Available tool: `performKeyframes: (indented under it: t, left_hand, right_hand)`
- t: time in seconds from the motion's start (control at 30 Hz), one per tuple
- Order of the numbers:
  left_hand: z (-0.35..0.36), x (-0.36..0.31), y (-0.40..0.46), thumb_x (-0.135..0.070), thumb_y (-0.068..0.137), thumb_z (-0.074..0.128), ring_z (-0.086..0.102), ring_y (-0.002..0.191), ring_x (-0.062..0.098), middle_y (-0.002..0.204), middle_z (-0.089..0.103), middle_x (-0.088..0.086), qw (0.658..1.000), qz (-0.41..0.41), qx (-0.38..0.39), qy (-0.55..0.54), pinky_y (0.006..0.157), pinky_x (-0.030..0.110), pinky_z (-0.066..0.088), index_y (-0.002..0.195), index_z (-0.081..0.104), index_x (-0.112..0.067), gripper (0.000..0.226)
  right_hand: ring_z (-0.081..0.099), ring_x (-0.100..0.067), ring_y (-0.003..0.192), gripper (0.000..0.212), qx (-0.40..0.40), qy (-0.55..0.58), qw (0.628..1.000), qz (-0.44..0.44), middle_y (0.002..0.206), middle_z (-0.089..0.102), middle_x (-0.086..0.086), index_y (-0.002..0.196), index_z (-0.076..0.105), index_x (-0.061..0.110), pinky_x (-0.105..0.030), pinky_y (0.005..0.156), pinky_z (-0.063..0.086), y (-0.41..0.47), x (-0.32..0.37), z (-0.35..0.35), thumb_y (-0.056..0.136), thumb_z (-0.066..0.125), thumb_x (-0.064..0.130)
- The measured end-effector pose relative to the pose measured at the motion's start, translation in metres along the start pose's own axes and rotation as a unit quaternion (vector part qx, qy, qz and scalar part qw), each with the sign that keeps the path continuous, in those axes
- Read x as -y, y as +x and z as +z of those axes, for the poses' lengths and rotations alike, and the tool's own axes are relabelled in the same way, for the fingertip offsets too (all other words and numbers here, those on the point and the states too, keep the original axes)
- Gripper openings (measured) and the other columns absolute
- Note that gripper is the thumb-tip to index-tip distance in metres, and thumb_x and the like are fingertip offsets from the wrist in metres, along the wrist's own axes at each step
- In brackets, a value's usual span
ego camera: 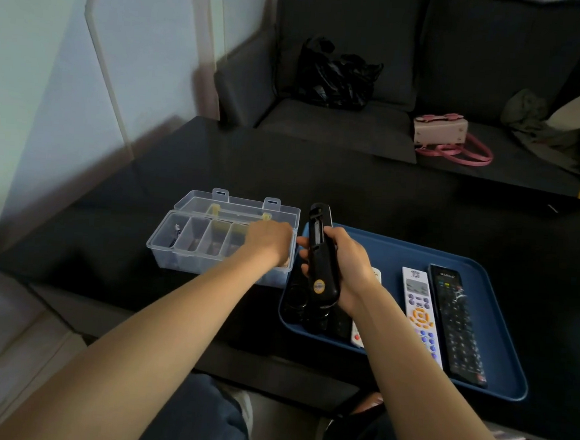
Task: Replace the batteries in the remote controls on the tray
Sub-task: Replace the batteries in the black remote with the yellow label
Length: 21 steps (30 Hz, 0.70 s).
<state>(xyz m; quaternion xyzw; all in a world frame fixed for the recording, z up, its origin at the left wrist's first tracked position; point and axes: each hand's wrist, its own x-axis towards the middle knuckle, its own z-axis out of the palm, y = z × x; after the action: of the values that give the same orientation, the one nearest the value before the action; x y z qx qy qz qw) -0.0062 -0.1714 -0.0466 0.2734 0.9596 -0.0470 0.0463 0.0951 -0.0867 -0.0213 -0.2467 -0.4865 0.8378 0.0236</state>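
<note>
My right hand (344, 265) grips a black remote (320, 256) back side up over the left part of the blue tray (496, 389); its battery bay is uncovered. My left hand (270, 240) reaches down into the right end of a clear plastic compartment box (191, 243) with its lid open; its fingers are hidden inside, so I cannot tell what they hold. On the tray lie a white remote with orange and purple buttons (421, 315), a black remote (456, 324), and more black remotes (309, 314) under my right hand.
The box and tray sit on a black low table (353, 179). Behind it stands a dark grey sofa (340, 123) with a black plastic bag (336, 75) and a pink handbag (440, 130). A single battery (177, 229) lies in the box's leftmost compartment.
</note>
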Motion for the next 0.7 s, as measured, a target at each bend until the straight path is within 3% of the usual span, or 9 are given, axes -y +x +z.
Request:
performKeyframes:
  t: [0.23,0.33,0.4,0.47,0.57,0.63,0.7]
  left_hand:
    - [0.005,-0.004,-0.003,-0.015,0.091,0.052,0.06,0.1,0.023,0.106,0.063,0.007,0.999,-0.003,-0.028,-0.022,0.079,0.03,0.046,0.103,0.057,-0.012,0.014]
    - [0.008,0.0,-0.003,-0.014,0.091,0.051,0.061,0.096,0.024,0.102,0.065,0.009,0.993,-0.046,-0.041,-0.1,0.075,0.03,0.046,0.096,0.058,-0.01,0.009]
    - [0.007,0.007,-0.002,-0.017,0.088,0.055,0.062,0.094,0.023,0.1,0.066,0.007,0.972,-0.089,-0.049,-0.214,0.073,0.03,0.044,0.09,0.061,-0.009,0.01]
    - [0.002,0.015,-0.001,-0.019,0.086,0.062,0.06,0.1,0.019,0.102,0.065,0.0,0.918,-0.12,-0.044,-0.376,0.079,0.03,0.042,0.089,0.067,-0.009,0.012]
    - [-0.011,0.017,-0.011,-0.021,0.085,0.065,0.056,0.096,0.015,0.101,0.063,-0.002,0.787,-0.111,-0.049,-0.605,0.078,0.029,0.041,0.089,0.067,-0.015,0.008]
    - [-0.017,0.013,-0.022,-0.022,0.088,0.061,0.052,0.066,0.006,0.095,0.065,-0.003,0.694,-0.096,-0.052,-0.712,0.055,0.019,0.04,0.094,0.065,-0.02,0.008]
    - [-0.019,0.01,-0.026,-0.02,0.091,0.057,0.036,0.043,0.002,0.09,0.066,-0.003,0.601,-0.073,-0.049,-0.795,0.036,0.013,0.028,0.099,0.066,-0.022,0.013]
  right_hand:
    - [0.058,-0.018,0.066,0.022,-0.004,0.007,1.0,0.014,0.086,0.067,-0.015,0.1,0.056,0.005,-0.03,0.061,0.046,-0.002,-0.004,0.004,0.099,0.041,0.021]
    - [0.059,-0.018,0.067,0.024,0.0,-0.001,1.0,0.016,0.086,0.067,-0.014,0.102,0.057,0.004,-0.03,0.06,0.047,-0.002,-0.002,0.003,0.098,0.042,0.022]
    - [0.058,-0.018,0.067,0.022,0.002,-0.002,1.0,0.016,0.084,0.067,-0.013,0.101,0.056,0.005,-0.03,0.061,0.047,-0.003,0.0,0.003,0.099,0.042,0.022]
    - [0.058,-0.018,0.066,0.023,0.002,0.006,1.0,0.014,0.082,0.067,-0.013,0.099,0.056,0.004,-0.03,0.061,0.047,-0.004,0.003,0.002,0.099,0.041,0.021]
    - [0.058,-0.018,0.065,0.026,0.005,0.023,1.0,0.02,0.083,0.067,-0.014,0.099,0.057,0.001,-0.03,0.061,0.047,-0.003,0.005,0.0,0.099,0.041,0.021]
    - [0.058,-0.018,0.066,0.027,0.009,0.032,0.999,0.02,0.085,0.067,-0.014,0.103,0.058,0.001,-0.03,0.061,0.047,-0.002,0.004,-0.003,0.099,0.041,0.022]
    - [0.058,-0.018,0.068,0.027,0.005,0.038,0.999,0.013,0.084,0.068,-0.013,0.102,0.058,0.001,-0.03,0.062,0.047,0.002,0.004,-0.005,0.098,0.042,0.022]
